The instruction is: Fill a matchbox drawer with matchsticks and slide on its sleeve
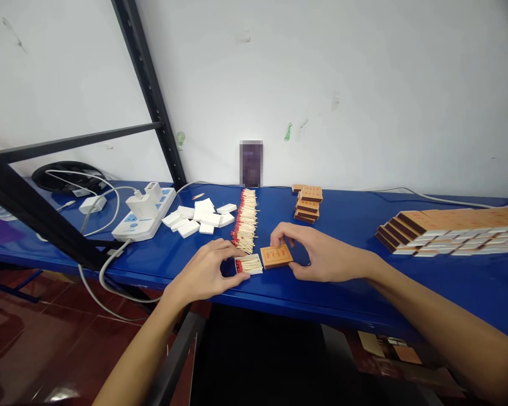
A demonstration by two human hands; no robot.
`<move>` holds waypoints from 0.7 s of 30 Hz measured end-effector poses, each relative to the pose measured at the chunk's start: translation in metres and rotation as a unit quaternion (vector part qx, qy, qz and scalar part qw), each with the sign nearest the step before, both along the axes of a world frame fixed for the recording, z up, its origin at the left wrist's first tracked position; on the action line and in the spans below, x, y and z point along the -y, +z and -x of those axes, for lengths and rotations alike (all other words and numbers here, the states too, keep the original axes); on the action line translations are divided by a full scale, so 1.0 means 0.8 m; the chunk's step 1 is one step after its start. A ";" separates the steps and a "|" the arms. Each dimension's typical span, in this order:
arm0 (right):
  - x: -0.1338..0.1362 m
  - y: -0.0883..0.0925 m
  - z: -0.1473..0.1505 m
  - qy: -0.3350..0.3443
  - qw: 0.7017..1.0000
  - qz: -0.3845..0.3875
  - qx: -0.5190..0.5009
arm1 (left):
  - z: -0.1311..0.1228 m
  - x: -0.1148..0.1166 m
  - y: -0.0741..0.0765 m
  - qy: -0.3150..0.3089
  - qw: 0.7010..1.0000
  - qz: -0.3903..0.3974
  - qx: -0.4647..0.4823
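Observation:
My left hand (215, 269) grips a white matchbox tray (249, 264) filled with red-headed matches, thumb on the near side and fingers on the far side. Beside it, my right hand (309, 251) pinches an orange matchbox sleeve (276, 256) printed with red characters. The tray's right end lies close to the sleeve's left end; whether they touch I cannot tell. Just behind the tray, a long row of loose matches (246, 220) runs back toward the wall, heads to the left. White tray pieces (203, 216) lie in a loose heap left of that row.
A small stack of orange matchboxes (308, 203) stands behind my right hand. Many more matchboxes (457, 228) are stacked at the right. On the left are a white power strip (146, 217), cables and a black metal post (152, 84). The blue table's front edge (296, 313) is near.

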State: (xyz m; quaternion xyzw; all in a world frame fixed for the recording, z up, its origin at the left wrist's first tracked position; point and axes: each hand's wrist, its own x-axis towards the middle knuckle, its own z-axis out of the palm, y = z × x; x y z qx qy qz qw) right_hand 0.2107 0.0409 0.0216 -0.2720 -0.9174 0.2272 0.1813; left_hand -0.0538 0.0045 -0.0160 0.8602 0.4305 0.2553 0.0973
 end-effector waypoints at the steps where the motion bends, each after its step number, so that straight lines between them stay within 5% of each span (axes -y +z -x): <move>1: 0.000 -0.001 0.001 0.002 1.000 0.003 -0.006 | 0.000 0.000 -0.001 -0.001 1.000 0.002 0.001; 21: -0.002 -0.011 0.009 0.055 0.998 0.010 -0.005 | 0.000 0.001 0.002 0.005 1.000 0.015 -0.005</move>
